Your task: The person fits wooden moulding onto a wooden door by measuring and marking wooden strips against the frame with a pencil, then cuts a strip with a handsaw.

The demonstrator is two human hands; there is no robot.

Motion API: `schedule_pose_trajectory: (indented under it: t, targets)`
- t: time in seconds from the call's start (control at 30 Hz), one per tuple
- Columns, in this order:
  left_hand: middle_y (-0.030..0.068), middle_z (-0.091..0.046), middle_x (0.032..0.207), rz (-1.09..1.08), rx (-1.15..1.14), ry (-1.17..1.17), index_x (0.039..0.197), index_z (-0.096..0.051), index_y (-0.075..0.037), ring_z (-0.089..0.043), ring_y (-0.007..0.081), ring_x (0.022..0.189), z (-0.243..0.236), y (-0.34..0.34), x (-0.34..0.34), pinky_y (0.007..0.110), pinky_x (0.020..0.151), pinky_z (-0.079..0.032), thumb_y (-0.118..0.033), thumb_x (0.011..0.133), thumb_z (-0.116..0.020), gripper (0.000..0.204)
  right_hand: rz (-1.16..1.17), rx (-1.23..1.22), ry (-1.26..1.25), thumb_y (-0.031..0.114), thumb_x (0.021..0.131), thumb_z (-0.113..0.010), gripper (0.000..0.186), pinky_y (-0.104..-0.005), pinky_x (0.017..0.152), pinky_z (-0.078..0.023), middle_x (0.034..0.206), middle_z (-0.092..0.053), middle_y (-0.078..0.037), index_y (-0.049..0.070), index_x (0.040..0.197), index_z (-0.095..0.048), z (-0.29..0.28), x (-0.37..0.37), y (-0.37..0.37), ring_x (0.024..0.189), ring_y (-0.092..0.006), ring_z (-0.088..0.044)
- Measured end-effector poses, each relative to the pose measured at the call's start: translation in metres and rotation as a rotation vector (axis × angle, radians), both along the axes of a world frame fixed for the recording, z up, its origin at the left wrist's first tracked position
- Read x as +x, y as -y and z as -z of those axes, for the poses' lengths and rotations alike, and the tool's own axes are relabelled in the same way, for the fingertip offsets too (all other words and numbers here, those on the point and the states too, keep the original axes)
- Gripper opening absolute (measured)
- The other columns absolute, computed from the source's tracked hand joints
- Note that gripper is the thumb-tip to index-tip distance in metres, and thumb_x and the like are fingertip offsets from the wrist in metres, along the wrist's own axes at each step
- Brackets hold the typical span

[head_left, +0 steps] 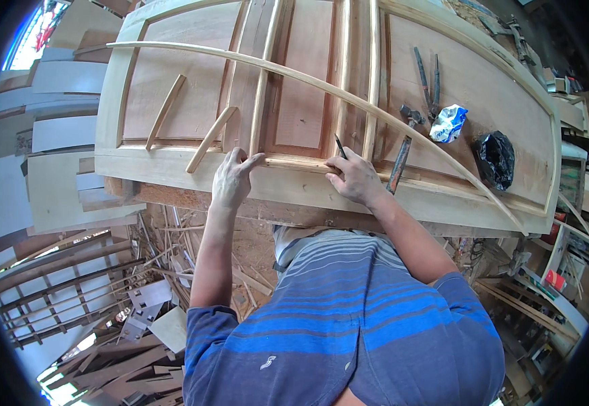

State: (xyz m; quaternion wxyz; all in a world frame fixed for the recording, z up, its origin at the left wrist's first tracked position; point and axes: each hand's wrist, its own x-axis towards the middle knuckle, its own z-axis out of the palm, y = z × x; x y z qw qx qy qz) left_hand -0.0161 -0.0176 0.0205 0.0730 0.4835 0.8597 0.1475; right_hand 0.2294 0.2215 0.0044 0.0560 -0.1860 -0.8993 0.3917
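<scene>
A wooden panelled door (193,157) lies flat across the bench in front of me. My left hand (232,179) rests at its near side, thumb and index finger closed on the left end of a short wooden moulding strip (296,163). This strip lies along the near edge of the middle recess. At its right end my right hand (356,178) touches the wood with bent fingers and holds a dark pencil (340,146), point upward. Just right of that hand lies a dark tool handle (398,164). Beyond both hands, a long thin strip (301,76) crosses the door diagonally.
Two short wood strips (166,110) lie on the left panel area. On the right are long-handled pincers (432,88), a dark metal tool head (413,116), a white-blue packet (449,124) and a black plastic bag (494,160). Stacked boards (64,135) and scrap wood (118,369) surround the bench.
</scene>
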Motion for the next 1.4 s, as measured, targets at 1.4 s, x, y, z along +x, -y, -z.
schedule_pose_trajectory:
  t: [1.4]
  targets:
    - [0.0066, -0.069, 0.117, 0.346, 0.212, 0.213, 0.127, -0.072, -0.013, -0.065, 0.0287, 0.113, 0.045, -0.056, 0.05, 0.045, 0.105, -0.051, -0.027, 0.092, -0.08, 0.039, 0.165, -0.323, 0.167, 0.015, 0.085, -0.088, 0.056, -0.0359, 0.085, -0.059, 0.101, -0.07, -0.009, 0.009, 0.137, -0.071, -0.043, -0.025, -0.009, 0.091, -0.0202, -0.071]
